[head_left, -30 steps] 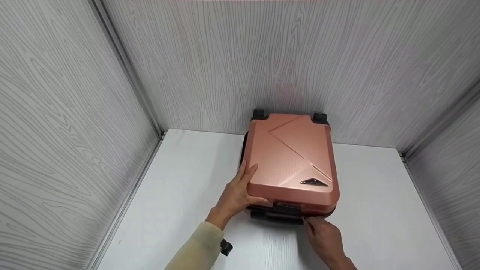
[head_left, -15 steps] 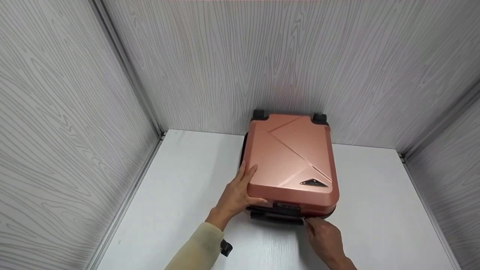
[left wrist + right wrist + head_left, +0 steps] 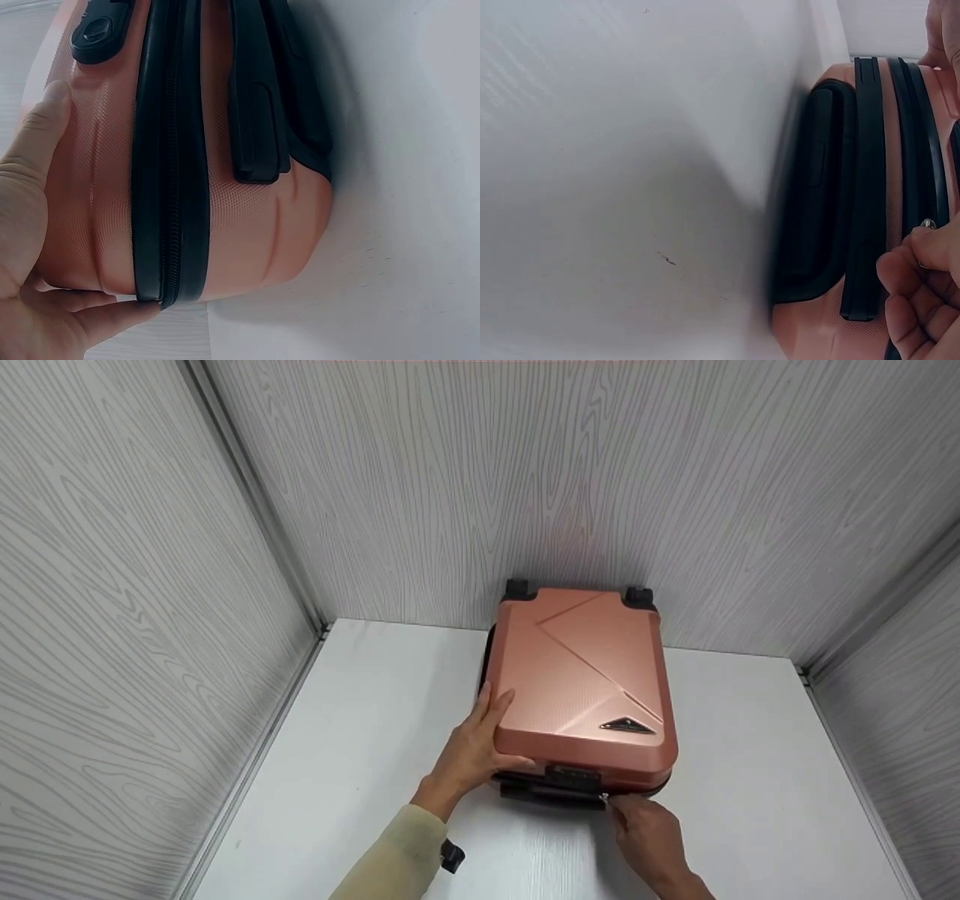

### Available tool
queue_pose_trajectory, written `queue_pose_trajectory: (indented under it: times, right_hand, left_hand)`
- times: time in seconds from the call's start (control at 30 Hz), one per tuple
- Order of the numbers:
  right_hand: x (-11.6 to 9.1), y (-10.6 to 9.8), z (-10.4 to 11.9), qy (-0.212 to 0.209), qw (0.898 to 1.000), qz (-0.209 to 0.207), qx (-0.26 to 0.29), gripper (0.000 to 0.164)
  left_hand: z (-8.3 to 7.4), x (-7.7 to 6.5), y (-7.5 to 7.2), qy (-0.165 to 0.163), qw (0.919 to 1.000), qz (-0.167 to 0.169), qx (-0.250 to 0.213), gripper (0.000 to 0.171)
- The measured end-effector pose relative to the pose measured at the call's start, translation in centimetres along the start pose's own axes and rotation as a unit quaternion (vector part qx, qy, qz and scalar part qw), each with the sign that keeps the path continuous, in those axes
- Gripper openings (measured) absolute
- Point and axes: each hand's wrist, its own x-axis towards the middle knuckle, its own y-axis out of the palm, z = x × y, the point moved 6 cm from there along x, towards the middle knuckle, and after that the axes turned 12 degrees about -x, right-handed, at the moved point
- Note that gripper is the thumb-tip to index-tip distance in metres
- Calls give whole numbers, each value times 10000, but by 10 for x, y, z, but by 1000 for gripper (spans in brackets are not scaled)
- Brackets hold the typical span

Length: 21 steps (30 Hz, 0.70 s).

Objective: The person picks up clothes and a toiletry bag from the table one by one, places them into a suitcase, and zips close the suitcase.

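Note:
A rose-gold hard-shell suitcase (image 3: 577,667) lies flat, with its black carry handle (image 3: 551,795) on the near side. My left hand (image 3: 469,754) grips its near left corner. In the left wrist view the thumb (image 3: 46,124) presses on the shell and the fingers wrap round the side by the black zipper (image 3: 171,225). My right hand (image 3: 651,836) is at the near side, right of the handle. Its thumb and forefinger pinch a small metal zipper pull (image 3: 928,223), mostly hidden by the fingertips, while the other fingers curl in.
The suitcase rests on a white tabletop (image 3: 375,697), its wheels (image 3: 517,589) close to the wood-grain back panel (image 3: 450,495). More wood-grain panels stand at the left (image 3: 135,622) and right (image 3: 892,720). A black combination lock (image 3: 574,777) sits above the handle.
My right hand has shifted very slightly left with the zipper pull, and more of the metal shows. The left hand stays in place on the suitcase.

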Motion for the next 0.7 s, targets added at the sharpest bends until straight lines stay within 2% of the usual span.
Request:
queue_pose_trajectory:
  times: [0.23,0.47,0.7]
  right_hand:
    - [3,-2,7,-280,9989,-372,57,28]
    - [4,2,7,-201,9997,-139,31,25]
    - [5,0,13,-369,9983,-441,118,25]
  left_hand:
    - [0,0,0,36,10000,-1,0,122]
    - [-1,-1,-1,6,10000,15,-15,122]
    - [2,-1,1,-10,10000,73,-23,121]
